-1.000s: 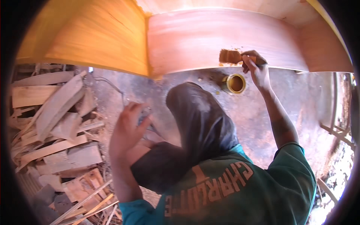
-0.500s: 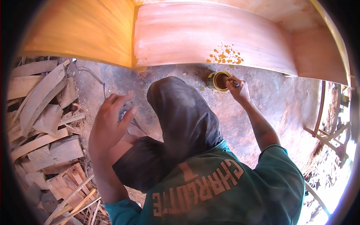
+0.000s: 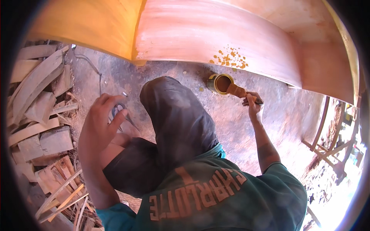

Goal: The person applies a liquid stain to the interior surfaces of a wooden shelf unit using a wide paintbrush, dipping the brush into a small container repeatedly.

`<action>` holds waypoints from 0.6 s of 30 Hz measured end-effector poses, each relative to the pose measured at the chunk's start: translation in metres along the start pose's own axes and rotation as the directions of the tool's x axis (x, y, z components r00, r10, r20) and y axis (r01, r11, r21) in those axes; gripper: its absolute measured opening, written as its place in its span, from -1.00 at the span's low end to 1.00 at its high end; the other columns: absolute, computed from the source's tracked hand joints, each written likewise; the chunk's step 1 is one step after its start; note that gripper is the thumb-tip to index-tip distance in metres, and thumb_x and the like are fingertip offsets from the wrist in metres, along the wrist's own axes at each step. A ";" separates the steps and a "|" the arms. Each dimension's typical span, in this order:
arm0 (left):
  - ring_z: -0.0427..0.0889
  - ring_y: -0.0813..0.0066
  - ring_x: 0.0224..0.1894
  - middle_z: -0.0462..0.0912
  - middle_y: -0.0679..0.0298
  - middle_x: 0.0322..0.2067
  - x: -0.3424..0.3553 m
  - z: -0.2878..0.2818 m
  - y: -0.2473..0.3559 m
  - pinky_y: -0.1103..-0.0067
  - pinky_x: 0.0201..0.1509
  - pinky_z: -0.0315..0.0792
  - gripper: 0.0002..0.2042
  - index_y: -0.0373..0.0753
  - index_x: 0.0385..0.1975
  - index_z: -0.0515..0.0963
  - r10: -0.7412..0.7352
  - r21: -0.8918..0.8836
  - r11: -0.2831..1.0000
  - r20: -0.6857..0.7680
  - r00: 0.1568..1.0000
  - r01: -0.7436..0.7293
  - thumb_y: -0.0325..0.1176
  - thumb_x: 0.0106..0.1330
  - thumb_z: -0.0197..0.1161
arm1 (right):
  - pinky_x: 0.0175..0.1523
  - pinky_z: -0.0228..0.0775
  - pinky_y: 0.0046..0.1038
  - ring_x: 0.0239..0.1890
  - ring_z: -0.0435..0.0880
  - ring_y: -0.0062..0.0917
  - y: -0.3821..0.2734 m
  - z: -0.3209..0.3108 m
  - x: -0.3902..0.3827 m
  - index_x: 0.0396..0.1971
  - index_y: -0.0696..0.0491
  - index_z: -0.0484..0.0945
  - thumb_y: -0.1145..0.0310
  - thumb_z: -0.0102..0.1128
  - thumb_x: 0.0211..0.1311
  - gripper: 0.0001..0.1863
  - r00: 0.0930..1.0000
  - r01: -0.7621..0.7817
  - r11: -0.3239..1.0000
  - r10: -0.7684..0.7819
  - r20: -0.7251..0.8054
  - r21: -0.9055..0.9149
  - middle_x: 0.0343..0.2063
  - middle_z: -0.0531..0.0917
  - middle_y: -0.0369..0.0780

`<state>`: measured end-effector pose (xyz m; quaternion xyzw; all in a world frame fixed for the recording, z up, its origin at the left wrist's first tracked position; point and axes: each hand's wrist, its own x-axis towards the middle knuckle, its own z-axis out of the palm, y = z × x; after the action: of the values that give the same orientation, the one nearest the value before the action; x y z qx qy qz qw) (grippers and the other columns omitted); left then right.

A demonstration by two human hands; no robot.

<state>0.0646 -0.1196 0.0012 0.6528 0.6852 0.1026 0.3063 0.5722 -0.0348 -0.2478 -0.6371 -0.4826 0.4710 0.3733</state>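
Observation:
My right hand [image 3: 254, 104] is closed around the dark handle of a paintbrush [image 3: 236, 91]. The brush's bristles are coated brown and rest at the rim of an open round can [image 3: 211, 83] of brown liquid on the floor. My left hand [image 3: 103, 119] is raised near my bent leg, with its fingers apart and nothing in them. In front of me stands a wooden panel [image 3: 208, 34], pale pinkish, with yellow-brown splatters [image 3: 230, 57] low on it near the can. The panel joining it on the left [image 3: 88, 27] is coated yellow-orange.
Offcuts of wood [image 3: 42, 104] and thin strips [image 3: 63, 196] lie heaped along the left side. A dark cable [image 3: 91, 63] runs over the stained floor [image 3: 285, 104] near the left panel. Slim wooden frame pieces [image 3: 327, 150] stand at the right, by a sunlit patch.
My right hand has drawn the brush out of the can, back and to the right, so its brown-coated bristles now show. My left hand stays raised with its fingers apart.

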 end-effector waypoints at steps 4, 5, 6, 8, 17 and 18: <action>0.56 0.13 -0.15 0.55 0.03 -0.20 -0.026 -0.002 -0.017 0.35 0.00 0.44 -0.68 -0.32 -0.01 0.55 -0.095 -0.055 0.994 -0.084 0.992 0.091 -0.37 0.27 0.28 | -0.39 0.55 -0.45 -0.47 0.65 -0.58 0.050 -0.014 0.001 -0.18 0.09 0.61 0.19 0.18 0.40 -0.74 0.998 0.038 0.999 -0.038 -0.039 -0.020 -0.46 0.65 -0.28; 0.56 0.13 -0.16 0.55 0.03 -0.20 -0.019 -0.002 -0.020 0.35 0.00 0.44 -0.68 -0.32 -0.02 0.56 -0.095 -0.051 0.995 -0.096 0.991 0.090 -0.37 0.25 0.29 | -0.39 0.55 -0.38 -0.48 0.65 -0.54 0.063 -0.016 0.003 -0.17 0.06 0.60 0.21 0.19 0.36 -0.76 0.998 -0.030 1.000 0.030 -0.059 -0.003 -0.48 0.64 -0.28; 0.56 0.13 -0.16 0.55 0.03 -0.20 -0.013 -0.006 -0.018 0.35 0.00 0.44 -0.68 -0.32 -0.02 0.56 -0.116 -0.077 0.992 -0.177 0.977 0.104 -0.37 0.25 0.29 | -0.40 0.55 -0.32 -0.50 0.65 -0.50 0.073 -0.019 0.006 -0.16 0.04 0.58 0.22 0.20 0.31 -0.77 0.988 -0.127 0.991 0.131 -0.079 0.049 -0.49 0.64 -0.27; 0.57 0.13 -0.15 0.54 0.03 -0.21 -0.035 -0.011 -0.025 0.35 0.00 0.44 -0.69 -0.31 -0.04 0.56 -0.069 0.003 0.998 -0.184 0.980 0.071 -0.37 0.24 0.31 | -0.48 0.48 -0.42 -0.55 0.59 -0.55 0.035 -0.013 -0.011 -0.27 0.04 0.61 0.19 0.22 0.20 -0.76 0.940 -0.310 0.935 0.329 -0.091 0.173 -0.53 0.63 -0.28; 0.55 0.54 -0.12 0.64 0.30 -0.19 -0.056 0.007 -0.184 0.51 0.01 0.44 -0.72 -0.26 -0.02 0.58 -0.471 -0.614 0.747 -0.218 0.855 0.255 -0.30 0.37 0.14 | -0.35 0.42 -0.58 -0.46 0.51 -0.64 -0.047 -0.034 0.019 -0.28 0.06 0.56 0.16 -0.07 0.33 -0.69 0.873 -0.463 0.521 0.405 0.270 0.717 -0.51 0.49 -0.36; 0.60 0.46 -0.13 0.66 0.22 -0.19 -0.059 0.042 -0.224 0.48 -0.01 0.47 -0.70 -0.28 -0.03 0.59 -0.538 -0.603 0.723 -0.184 0.823 0.337 -0.28 0.32 0.19 | -0.29 0.44 -0.61 -0.41 0.51 -0.65 -0.067 -0.024 0.038 -0.22 0.08 0.56 0.25 -0.04 0.36 -0.75 0.902 -0.429 0.553 0.313 0.298 0.715 -0.47 0.49 -0.35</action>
<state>-0.1003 -0.2154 -0.1361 0.3254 0.8059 0.3296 0.3689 0.5812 0.0187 -0.1882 -0.4714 -0.1155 0.7403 0.4653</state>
